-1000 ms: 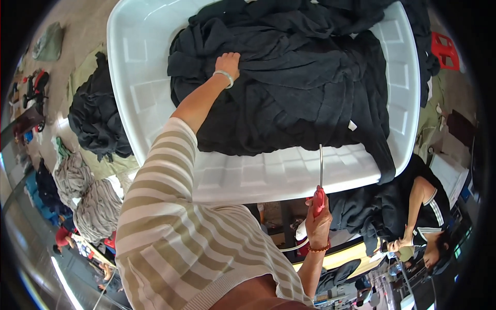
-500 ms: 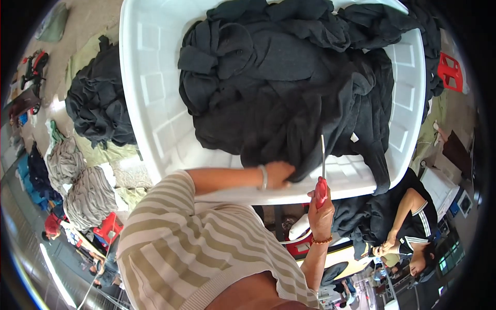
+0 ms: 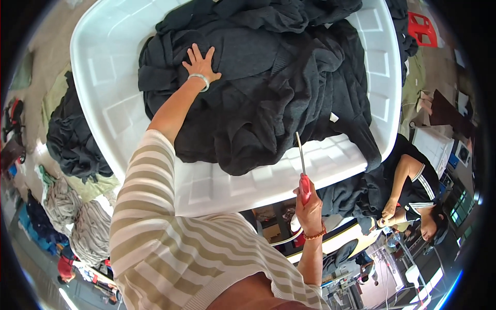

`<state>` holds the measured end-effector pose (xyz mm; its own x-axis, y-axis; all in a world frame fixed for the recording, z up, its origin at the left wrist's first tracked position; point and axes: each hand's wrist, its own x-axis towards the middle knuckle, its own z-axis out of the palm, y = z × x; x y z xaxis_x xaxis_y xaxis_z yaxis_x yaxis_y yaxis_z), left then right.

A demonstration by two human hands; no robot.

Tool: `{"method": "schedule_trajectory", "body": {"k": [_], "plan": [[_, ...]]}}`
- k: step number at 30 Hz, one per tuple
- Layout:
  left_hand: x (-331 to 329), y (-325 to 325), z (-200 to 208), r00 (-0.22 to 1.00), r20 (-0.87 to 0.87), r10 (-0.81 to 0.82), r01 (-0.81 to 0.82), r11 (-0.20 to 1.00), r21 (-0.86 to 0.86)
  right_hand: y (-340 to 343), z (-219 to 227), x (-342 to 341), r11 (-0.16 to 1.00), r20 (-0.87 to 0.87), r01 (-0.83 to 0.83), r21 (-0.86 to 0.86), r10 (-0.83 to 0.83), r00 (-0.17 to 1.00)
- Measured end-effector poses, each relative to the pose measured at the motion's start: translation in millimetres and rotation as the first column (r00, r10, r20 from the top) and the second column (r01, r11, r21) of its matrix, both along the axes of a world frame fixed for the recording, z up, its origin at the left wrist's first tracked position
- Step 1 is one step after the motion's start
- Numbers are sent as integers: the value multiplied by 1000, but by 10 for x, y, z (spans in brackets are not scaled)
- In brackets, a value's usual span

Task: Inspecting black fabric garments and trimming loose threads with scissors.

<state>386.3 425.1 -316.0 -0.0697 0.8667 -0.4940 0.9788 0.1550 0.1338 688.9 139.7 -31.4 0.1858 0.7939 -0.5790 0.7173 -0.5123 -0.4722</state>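
Observation:
My left hand (image 3: 200, 63) lies with fingers spread on the black knitted garments (image 3: 253, 57), on the left part of the pile. These fill a large white plastic bin (image 3: 124, 116) in front of me. In my right hand (image 3: 310, 213), at the bin's near edge, is a tool with a red handle (image 3: 305, 190) and a long thin metal shaft (image 3: 301, 155). The shaft points away from me over the rim; its exact kind cannot be made out. A small white tag (image 3: 334, 117) shows on the cloth to the right, and one dark sleeve drapes onto the near right rim.
More black garments (image 3: 77, 132) lie left of the bin, with grey cloth (image 3: 90, 230) nearer. A red plastic stool (image 3: 422, 29) stands far right. At the right, a person in a black shirt (image 3: 413, 165) is close to a dark garment pile and a yellow-edged table (image 3: 341, 243).
My left hand has moved from the near edge of the pile, far and left, and now rests spread on the cloth. The bin sits further left in view. The tool stays in my right hand.

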Motion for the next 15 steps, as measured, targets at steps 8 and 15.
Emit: {"method": "schedule_trajectory", "body": {"k": [8,15], "plan": [[512,196,292,916,150,-372,376,927,2,-204,-23,93,993,31,102,-58,-101,994],[1093,-100,220,695,-37,-718,719,694,46,-257,-64,76,973,-31,220,-73,-222,974]]}}
